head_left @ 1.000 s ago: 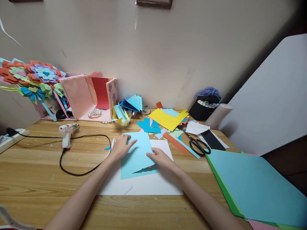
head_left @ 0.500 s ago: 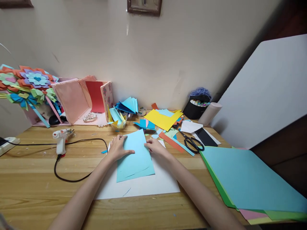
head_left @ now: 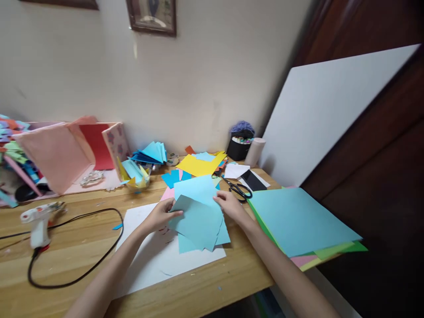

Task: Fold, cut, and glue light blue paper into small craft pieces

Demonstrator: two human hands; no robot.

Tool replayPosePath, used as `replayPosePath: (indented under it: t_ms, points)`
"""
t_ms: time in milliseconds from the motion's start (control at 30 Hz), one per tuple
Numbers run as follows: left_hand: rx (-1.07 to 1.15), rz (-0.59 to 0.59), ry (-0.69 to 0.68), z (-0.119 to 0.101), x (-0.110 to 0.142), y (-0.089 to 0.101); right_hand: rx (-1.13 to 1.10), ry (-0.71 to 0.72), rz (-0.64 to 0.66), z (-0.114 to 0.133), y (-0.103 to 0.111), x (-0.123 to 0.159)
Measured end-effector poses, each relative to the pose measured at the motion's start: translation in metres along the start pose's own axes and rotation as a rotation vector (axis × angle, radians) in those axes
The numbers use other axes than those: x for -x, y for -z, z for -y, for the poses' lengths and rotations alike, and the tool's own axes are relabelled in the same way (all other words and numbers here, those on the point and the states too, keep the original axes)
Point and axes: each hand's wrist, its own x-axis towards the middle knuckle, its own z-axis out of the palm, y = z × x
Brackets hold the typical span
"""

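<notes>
My left hand [head_left: 161, 215] pinches the left edge of a light blue paper sheet [head_left: 198, 216], with its fingers closed on the paper. At the sheet's upper right edge my right hand [head_left: 231, 206] grips it with curled fingers. The blue paper is lifted and partly folded over itself, above a white sheet [head_left: 159, 254] that lies flat on the wooden table [head_left: 79, 247].
Black scissors [head_left: 239, 190] lie just beyond my right hand. A stack of large coloured sheets [head_left: 298, 221] fills the right end. A glue gun [head_left: 38, 221] with a black cord sits at the left. Yellow and blue paper scraps [head_left: 198, 165], a marker pot [head_left: 239, 148] and a pink box [head_left: 62, 152] stand at the back.
The blue sheet lay flat under both hands and is now lifted and bent between them. The view has swung to the right, so everything sits further left.
</notes>
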Motion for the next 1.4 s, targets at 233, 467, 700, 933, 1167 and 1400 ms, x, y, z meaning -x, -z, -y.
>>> replayPosePath:
  t_ms: [233,467,700,933,1167,1400]
  points:
    - [0.215,0.258,-0.016,-0.04,-0.044,-0.095,0.008,-0.156,-0.735,-0.063,0.144,0.071]
    - [0.242,0.286,0.077,-0.056,-0.058,-0.175,0.306,-0.436,-0.957,-0.099,0.2,0.128]
    - [0.304,0.301,0.14,-0.061,-0.051,-0.18,0.352,-0.168,-0.923,-0.063,0.149,0.112]
    - [0.303,0.012,0.161,-0.032,-0.031,-0.102,-0.021,-0.039,-0.52,-0.032,0.066,0.041]
    - [-0.018,-0.482,0.184,0.02,-0.005,0.001,-0.157,0.101,-0.287,0.003,0.005,-0.025]
    - [0.018,-0.622,0.023,0.036,0.019,0.002,-0.311,-0.057,-0.094,-0.003,-0.033,-0.04]
